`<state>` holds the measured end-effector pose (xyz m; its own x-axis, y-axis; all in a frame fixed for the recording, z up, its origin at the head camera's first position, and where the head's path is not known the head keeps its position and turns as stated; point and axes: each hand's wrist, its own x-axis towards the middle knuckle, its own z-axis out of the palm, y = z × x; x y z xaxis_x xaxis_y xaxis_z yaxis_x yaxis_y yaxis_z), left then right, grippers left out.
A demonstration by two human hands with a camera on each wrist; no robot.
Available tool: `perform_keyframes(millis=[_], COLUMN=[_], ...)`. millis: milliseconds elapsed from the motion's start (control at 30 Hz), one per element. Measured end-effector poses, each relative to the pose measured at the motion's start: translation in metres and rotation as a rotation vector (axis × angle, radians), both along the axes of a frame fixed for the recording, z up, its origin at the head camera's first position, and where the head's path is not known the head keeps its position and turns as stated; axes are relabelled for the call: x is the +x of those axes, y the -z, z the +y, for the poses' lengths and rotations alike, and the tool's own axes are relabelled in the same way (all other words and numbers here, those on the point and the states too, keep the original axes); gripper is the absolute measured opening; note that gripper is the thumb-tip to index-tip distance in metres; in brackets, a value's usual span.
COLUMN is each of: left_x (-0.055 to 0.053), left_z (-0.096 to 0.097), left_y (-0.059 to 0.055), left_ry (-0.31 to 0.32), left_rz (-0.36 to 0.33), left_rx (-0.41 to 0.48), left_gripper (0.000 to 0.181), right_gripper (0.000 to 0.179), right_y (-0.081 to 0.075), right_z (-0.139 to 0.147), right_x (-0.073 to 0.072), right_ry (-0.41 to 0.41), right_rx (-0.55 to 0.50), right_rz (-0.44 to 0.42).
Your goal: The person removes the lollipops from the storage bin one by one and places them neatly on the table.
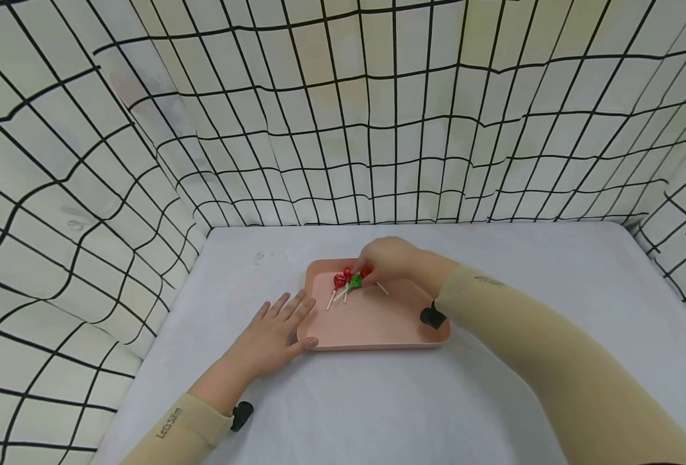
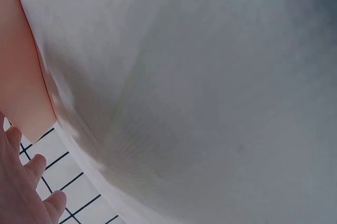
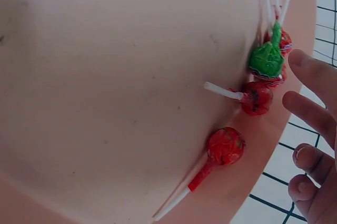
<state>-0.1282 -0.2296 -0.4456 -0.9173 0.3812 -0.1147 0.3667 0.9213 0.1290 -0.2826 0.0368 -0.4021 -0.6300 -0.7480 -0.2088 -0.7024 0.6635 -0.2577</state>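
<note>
A pink tray [image 1: 372, 323] lies on the white-covered table with several lollipops in its far left part. One green-wrapped lollipop [image 3: 267, 60] overlaps red ones, and a red lollipop [image 3: 226, 146] lies a little apart, its white stick pointing away from the fingers. My right hand [image 1: 388, 257] reaches over the tray's far edge, fingers down beside the candies. In the right wrist view its fingertips [image 3: 301, 59] are spread close to the lollipops, with nothing between them. My left hand [image 1: 273, 329] lies with fingers spread at the tray's left side, thumb over the near left corner.
A white cloth [image 1: 378, 407] covers the table. Behind it and at both sides stand white walls with a black grid [image 1: 378, 142]. Black wrist cameras sit under both beige sleeves, the right one [image 1: 433, 316] over the tray's right end.
</note>
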Motion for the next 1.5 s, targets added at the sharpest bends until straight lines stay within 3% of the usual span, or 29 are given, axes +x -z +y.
perform_keyframes(millis=[600, 1200, 1367, 1500], left_x=[0.001, 0.000, 0.001, 0.003], left_z=[0.001, 0.003, 0.003, 0.004], left_y=[-0.004, -0.002, -0.005, -0.008], left_ry=[0.015, -0.014, -0.014, -0.010], left_rz=[0.008, -0.009, -0.012, -0.012], left_rx=[0.013, -0.002, -0.002, 0.002], left_gripper=[0.082, 0.082, 0.081, 0.080], right_gripper=[0.022, 0.018, 0.024, 0.030], right_y=[0.020, 0.019, 0.017, 0.009], right_z=[-0.016, -0.007, -0.004, 0.000], right_x=[0.002, 0.012, 0.016, 0.019], right_ry=[-0.129, -0.169, -0.200, -0.175], right_rx=[0.109, 0.075, 0.071, 0.026], right_rz=[0.143, 0.061, 0.074, 0.048])
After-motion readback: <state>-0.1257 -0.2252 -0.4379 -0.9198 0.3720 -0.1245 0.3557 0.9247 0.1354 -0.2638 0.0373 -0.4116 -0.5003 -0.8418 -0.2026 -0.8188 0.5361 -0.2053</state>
